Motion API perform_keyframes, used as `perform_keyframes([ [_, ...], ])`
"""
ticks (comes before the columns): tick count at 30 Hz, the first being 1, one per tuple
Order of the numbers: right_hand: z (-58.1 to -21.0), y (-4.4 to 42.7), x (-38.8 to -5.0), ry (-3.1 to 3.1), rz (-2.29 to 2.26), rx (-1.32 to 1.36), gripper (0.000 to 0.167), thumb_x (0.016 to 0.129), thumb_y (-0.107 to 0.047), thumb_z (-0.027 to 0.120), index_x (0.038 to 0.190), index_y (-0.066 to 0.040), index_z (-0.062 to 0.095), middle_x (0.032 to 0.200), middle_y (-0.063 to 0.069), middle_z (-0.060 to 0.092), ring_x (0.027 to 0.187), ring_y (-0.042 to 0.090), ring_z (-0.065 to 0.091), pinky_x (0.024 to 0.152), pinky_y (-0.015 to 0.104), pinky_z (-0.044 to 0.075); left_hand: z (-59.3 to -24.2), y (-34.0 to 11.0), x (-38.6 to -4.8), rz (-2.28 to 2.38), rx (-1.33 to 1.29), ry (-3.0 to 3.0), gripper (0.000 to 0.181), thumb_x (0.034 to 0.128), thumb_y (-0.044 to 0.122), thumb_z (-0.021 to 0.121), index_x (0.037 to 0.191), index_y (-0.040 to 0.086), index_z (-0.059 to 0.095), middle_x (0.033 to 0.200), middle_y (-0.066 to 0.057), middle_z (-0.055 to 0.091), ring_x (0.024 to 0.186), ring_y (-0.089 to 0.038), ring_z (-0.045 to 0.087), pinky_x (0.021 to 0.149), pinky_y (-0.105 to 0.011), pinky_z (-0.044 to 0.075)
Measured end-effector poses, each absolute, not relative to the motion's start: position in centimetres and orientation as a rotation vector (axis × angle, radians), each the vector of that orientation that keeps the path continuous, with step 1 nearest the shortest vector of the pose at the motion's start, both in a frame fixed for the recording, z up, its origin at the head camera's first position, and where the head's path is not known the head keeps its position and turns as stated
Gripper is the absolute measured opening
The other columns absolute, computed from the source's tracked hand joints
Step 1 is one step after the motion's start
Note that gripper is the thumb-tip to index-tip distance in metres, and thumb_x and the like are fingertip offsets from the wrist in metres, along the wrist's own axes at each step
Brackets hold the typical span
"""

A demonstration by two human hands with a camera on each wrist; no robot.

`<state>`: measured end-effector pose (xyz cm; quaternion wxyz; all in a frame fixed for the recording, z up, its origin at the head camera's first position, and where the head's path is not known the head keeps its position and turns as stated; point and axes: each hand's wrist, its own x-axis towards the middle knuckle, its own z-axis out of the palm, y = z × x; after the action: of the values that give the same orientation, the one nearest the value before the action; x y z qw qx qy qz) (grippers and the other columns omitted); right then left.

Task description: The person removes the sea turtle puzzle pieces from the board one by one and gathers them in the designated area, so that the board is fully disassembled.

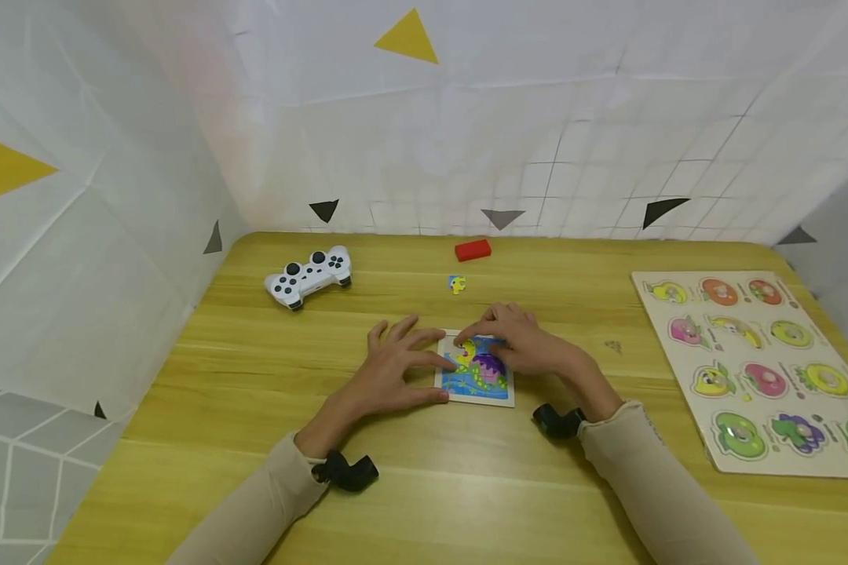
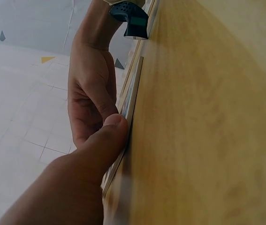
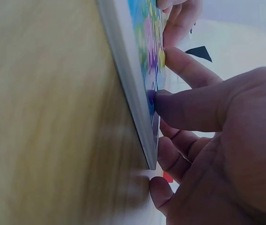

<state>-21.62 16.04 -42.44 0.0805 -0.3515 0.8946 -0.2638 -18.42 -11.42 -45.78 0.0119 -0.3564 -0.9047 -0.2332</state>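
Observation:
A small framed picture puzzle (image 1: 473,386) (image 2: 135,93) (image 3: 128,77) lies flat on the table, showing yellow, purple and blue shapes. My left hand (image 1: 389,373) (image 2: 72,176) is at its left side, fingers spread: the thumb touches the lower left corner and a finger reaches over the picture. From the upper right, my right hand (image 1: 519,341) (image 3: 245,126) touches the picture with thumb and index fingertips set apart, the index on a yellow part. Its other fingers are bent beyond the far edge. Behind the puzzle lies a loose yellow and blue piece (image 1: 456,284).
A white game controller (image 1: 309,276) lies at the back left of the wooden table (image 1: 424,494). Near the back edge is a red block (image 1: 473,250). A large fruit puzzle board (image 1: 731,353) lies at the right. White sheeting (image 1: 466,141) hangs behind the table.

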Motion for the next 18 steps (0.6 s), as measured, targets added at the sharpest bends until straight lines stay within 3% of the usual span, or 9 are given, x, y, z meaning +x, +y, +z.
perform_keyframes([
  [11,-43.05,16.22,-22.32,2.616,-0.952,-1.221,0.048,0.086,0.012,0.060,0.120,-0.020,0.074,0.115,0.006,0.068,0.103,0.023,0.051,0.087,0.039,0.034,-45.75,-11.51,-18.41,-0.728,-1.111,-2.813,0.039,0.0852,0.061,0.073,0.120,0.044,0.072,0.156,0.005,0.048,0.154,-0.041,0.023,0.114,-0.071,0.009],
  [18,-42.91,16.25,-22.21,2.556,-1.038,-1.162,0.038,0.092,0.004,0.064,0.119,-0.020,0.075,0.115,0.002,0.068,0.107,0.022,0.052,0.089,0.040,0.037,-45.72,-11.48,-18.40,-0.737,-1.114,-2.821,0.039,0.0854,0.062,0.073,0.121,0.044,0.072,0.157,0.006,0.048,0.155,-0.041,0.022,0.115,-0.070,0.007],
])
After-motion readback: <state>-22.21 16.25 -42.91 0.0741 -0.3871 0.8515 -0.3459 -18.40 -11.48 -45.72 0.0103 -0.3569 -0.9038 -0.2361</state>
